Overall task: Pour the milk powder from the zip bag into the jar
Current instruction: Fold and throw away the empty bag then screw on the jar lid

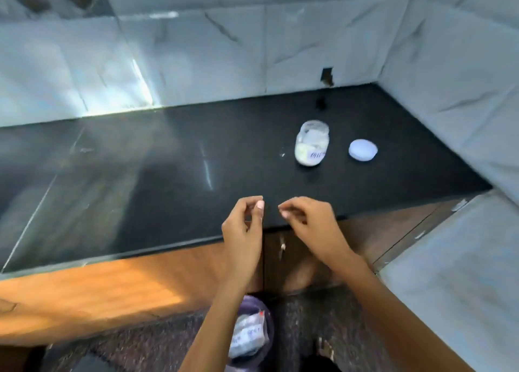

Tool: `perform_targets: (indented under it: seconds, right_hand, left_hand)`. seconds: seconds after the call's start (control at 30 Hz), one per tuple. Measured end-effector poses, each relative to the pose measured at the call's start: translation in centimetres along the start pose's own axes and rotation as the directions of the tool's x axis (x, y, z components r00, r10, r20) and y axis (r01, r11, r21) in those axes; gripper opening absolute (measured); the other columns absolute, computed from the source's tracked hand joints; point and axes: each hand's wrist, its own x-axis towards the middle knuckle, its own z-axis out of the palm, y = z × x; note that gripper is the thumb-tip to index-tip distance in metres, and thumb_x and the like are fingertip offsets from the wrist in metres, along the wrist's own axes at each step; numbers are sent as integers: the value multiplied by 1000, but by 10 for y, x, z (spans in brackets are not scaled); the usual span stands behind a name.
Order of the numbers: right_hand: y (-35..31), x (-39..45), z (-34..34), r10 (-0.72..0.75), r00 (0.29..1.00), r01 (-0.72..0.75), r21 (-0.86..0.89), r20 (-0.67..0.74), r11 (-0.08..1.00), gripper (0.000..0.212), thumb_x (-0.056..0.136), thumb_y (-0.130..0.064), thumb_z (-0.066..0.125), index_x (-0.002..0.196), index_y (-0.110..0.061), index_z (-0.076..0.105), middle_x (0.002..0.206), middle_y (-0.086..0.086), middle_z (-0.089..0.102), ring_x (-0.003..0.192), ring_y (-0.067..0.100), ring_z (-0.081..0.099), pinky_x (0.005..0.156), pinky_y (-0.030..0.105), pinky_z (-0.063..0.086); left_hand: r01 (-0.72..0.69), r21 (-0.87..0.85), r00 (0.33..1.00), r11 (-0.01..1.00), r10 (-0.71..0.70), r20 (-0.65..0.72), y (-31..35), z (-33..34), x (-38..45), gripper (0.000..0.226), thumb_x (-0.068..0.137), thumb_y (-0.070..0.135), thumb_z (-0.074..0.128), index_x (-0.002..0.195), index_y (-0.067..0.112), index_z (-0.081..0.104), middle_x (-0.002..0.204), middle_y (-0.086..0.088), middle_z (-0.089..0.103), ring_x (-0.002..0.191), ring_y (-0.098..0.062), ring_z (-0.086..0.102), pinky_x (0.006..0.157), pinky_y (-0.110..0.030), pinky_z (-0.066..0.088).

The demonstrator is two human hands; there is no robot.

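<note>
Down on the speckled floor, right below the person's forearms, sits a dark round bin (259, 332) with a crumpled clear zip bag (248, 336) lying in it; the bag has a strip of writing on it and a red bit at its top edge, though the words are too blurred to read.

Above that, both hands hang over the front edge of the black worktop (140, 180), close together but not touching. The left hand (244, 228) has its fingers loosely curled with the thumb and fingertips brought near each other, and the right hand (309, 223) is held much the same way, its fingertips pointing toward the left. Neither holds anything that I can see.

Under the worktop edge runs a wooden cabinet front (112, 284) with a small metal handle between the two wrists.

Farther back on the worktop, toward the right, stands the clear jar (311, 144), open at the top, pale powder filling its lower part and a small handwritten label on its side. Its pale blue lid (363, 150) lies flat just to the right, apart from the jar. Behind everything rise grey marbled wall tiles (252, 48), meeting in a corner at the right.
</note>
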Motion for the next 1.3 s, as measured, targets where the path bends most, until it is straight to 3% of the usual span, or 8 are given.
perform_targets:
  seconds: [0.17, 0.3, 0.53, 0.67, 0.8, 1.03, 1.17, 1.3]
  right_hand:
    - [59, 72, -84, 81, 963, -79, 18, -256, 997, 12, 83, 0, 63, 92, -2, 71, 92, 8, 72, 84, 16, 67, 82, 24, 53]
    - [125, 120, -127, 118, 953, -141, -64, -278, 988, 15, 83, 2, 60, 89, -6, 71, 90, 6, 71, 85, 16, 65, 77, 25, 51]
    - [229, 177, -153, 256, 966, -220, -396, 39, 891, 35, 84, -22, 63, 117, -13, 58, 122, 5, 54, 112, 23, 52, 88, 32, 43]
    - [256, 192, -141, 328, 927, -207, -477, 184, 854, 60, 79, -40, 68, 130, -16, 47, 142, 9, 37, 131, 26, 34, 101, 37, 39]
    - [270, 203, -127, 416, 880, -233, -555, 229, 799, 62, 78, -44, 68, 130, -18, 46, 154, 18, 17, 141, 36, 16, 110, 46, 29]
    - [259, 222, -123, 323, 936, -254, -363, 144, 897, 42, 71, -35, 77, 105, -18, 61, 134, 5, 46, 117, 25, 48, 91, 30, 40]
    - [211, 250, -127, 138, 985, -140, 15, 104, 990, 34, 66, -39, 80, 92, -25, 63, 109, -5, 60, 100, 12, 58, 85, 26, 46]
    - [170, 271, -123, 15, 983, -71, 304, 182, 950, 52, 67, -45, 79, 108, -38, 48, 108, -17, 56, 98, 5, 60, 69, 14, 54]
  left_hand:
    - [-25, -67, 998, 997, 29, 51, 27, 74, 56, 12, 92, 22, 58, 96, 18, 68, 90, 10, 70, 83, 2, 62, 70, -6, 43]
    - [-19, -71, 999, 997, 22, 39, 30, 132, 89, 8, 91, 23, 60, 96, 23, 66, 92, 11, 69, 81, 7, 60, 68, -4, 42]
    - [39, -27, 997, 999, -41, -68, 10, 205, 129, 40, 80, 23, 74, 114, 25, 52, 111, 7, 59, 92, 3, 57, 70, -15, 48]
    - [127, 105, 984, 986, -112, -139, -10, 223, 135, 83, 66, 29, 84, 134, 16, 38, 128, 2, 45, 113, -13, 47, 90, -28, 41]
    - [181, 165, 976, 969, -157, -150, -26, 234, 141, 107, 58, 37, 87, 143, 13, 26, 137, -3, 40, 127, -21, 36, 96, -28, 32]
    - [154, 159, 979, 975, -128, -160, -29, 236, 160, 102, 47, 64, 79, 131, 27, 33, 126, 10, 48, 118, -13, 42, 102, -44, 39]
    - [104, 149, 989, 983, -87, -118, -27, 230, 174, 83, 48, 66, 77, 118, 35, 44, 114, 24, 49, 112, -7, 42, 97, -43, 42]
    - [55, 150, 994, 987, -40, -99, -28, 227, 182, 70, 50, 60, 79, 109, 37, 51, 109, 28, 49, 110, -6, 46, 90, -40, 47]
